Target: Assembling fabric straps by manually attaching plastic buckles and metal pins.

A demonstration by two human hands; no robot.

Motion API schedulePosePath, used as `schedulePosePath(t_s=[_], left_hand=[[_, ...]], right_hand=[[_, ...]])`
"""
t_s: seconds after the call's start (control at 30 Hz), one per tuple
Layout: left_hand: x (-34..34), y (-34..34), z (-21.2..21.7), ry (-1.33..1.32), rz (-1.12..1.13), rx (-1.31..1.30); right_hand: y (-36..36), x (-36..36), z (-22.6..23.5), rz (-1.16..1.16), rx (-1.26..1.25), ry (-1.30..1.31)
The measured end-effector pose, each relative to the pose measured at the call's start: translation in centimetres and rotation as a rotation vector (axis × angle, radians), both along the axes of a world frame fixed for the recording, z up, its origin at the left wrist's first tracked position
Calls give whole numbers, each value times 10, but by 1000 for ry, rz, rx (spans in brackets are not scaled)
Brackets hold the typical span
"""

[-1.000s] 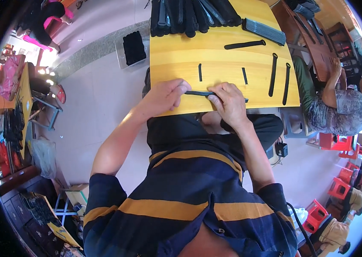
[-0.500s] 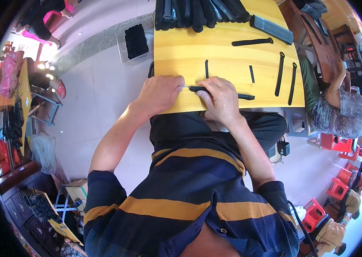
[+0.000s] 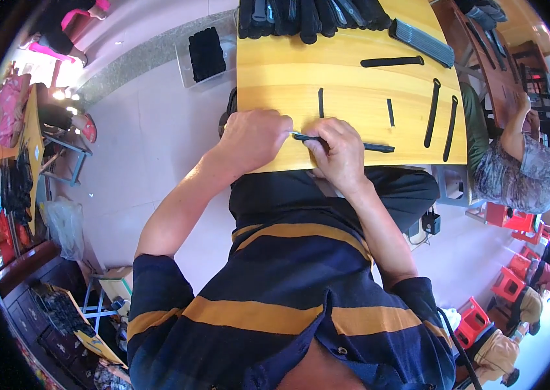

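Well, at 7 o'clock on the worktop (image 3: 275, 78), the right hand (image 3: 340, 153) pinches a strap (image 3: 305, 138), maybe to steady it. The left hand (image 3: 259, 138) grips a shiny bit (image 3: 294, 133) near the strap's tip, fingers closed. Other straps (image 3: 432, 114) lie toward 3 o'clock, likely out of the way.

Brightly lit; white glare (image 3: 62, 83) far left; strong fisheye bending.

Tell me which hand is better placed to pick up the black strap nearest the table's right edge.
Probably the right hand: it is nearer that strap than the left hand. Both are busy at a black strip, though, so the right would first have to let go.
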State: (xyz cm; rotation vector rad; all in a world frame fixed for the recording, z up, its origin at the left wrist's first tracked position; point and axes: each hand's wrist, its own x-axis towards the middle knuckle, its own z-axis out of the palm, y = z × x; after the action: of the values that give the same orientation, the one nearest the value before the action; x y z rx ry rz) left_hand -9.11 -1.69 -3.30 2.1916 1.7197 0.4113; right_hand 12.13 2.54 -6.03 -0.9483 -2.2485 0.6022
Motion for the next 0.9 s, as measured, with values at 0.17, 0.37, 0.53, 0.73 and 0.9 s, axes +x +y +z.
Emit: schedulePosePath(t_s=[0.17, 0.37, 0.53, 0.73, 0.9], left_hand=[[0, -2, -1, -3, -23, -11], [-2, -2, 4, 4, -58, -41], [-1, 3, 9, 84, -78, -130], [2, 7, 19, -72, -43, -188], [6, 18, 28, 63, -124, -347]], right_hand=[[-1, 0, 1, -3, -17, 1], [-1, 0, 0, -11, 17, 13], [-3, 0, -1, -7, 9, 1], [-3, 1, -8, 0, 51, 39], [-1, 2, -7, 4, 47, 47]])
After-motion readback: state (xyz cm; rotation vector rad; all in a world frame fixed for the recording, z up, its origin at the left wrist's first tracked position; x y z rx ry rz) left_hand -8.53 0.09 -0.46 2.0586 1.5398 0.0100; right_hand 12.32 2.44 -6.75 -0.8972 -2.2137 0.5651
